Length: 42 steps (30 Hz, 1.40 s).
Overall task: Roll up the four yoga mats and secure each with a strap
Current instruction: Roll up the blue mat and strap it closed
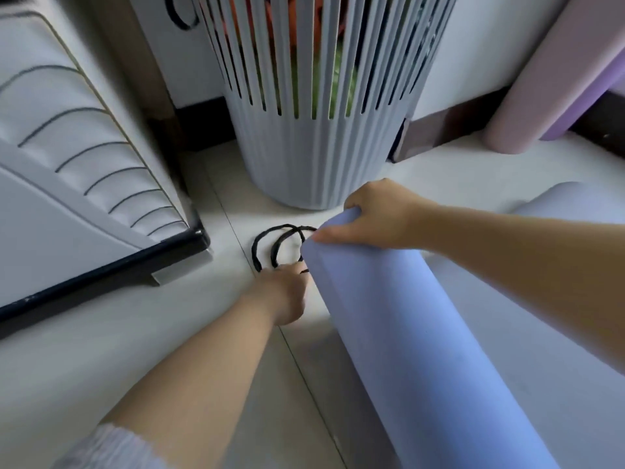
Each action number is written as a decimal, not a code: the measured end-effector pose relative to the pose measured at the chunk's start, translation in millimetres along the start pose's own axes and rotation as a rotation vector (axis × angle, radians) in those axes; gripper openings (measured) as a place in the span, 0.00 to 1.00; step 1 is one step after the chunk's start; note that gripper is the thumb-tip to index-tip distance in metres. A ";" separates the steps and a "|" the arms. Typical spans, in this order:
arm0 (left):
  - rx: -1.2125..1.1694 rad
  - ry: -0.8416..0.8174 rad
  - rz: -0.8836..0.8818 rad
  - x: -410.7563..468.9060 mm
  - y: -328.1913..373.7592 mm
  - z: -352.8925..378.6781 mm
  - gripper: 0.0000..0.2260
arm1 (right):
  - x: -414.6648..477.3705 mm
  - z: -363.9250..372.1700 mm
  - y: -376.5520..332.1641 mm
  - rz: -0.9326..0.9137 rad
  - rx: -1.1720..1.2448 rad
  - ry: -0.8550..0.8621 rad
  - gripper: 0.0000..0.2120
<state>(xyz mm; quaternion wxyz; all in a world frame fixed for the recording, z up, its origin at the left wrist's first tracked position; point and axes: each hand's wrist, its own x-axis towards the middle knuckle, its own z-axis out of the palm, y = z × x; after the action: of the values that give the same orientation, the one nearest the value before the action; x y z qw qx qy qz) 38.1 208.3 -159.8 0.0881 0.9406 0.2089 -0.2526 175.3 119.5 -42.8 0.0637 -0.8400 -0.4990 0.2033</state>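
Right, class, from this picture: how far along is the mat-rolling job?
Done: the blue mat is rolled; a pink roll and a purple roll lean by the wall, straps unseen. In hand: the right hand holds the blue mat's end; the left hand reaches the black straps on the floor. Left: strapping this mat, and perhaps the paler mat behind.

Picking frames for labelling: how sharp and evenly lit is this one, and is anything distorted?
Head view: mild blur throughout, worst at the left hand by the straps; wide-angle lens bows the basket slats; soft light, no glare, faint shadow beside the mat.
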 end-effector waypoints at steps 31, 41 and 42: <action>-0.584 0.648 0.712 -541.8 142.5 -256.6 0.27 | -521.2 -215.2 -196.4 -0.263 -0.217 0.878 0.19; -0.118 0.794 0.889 -663.2 160.7 -222.7 0.29 | -623.6 -162.8 -251.9 -0.253 -0.125 1.210 0.24; -0.100 0.774 0.882 -666.1 158.8 -208.9 0.27 | -625.1 -146.1 -254.9 -0.240 -0.117 1.215 0.24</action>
<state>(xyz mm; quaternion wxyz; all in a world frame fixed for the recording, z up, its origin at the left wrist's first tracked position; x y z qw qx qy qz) -323.8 -109.6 369.8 0.1463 0.9572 -0.1736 0.1796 -234.8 -280.8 342.9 0.3126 -0.7458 -0.4748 -0.3474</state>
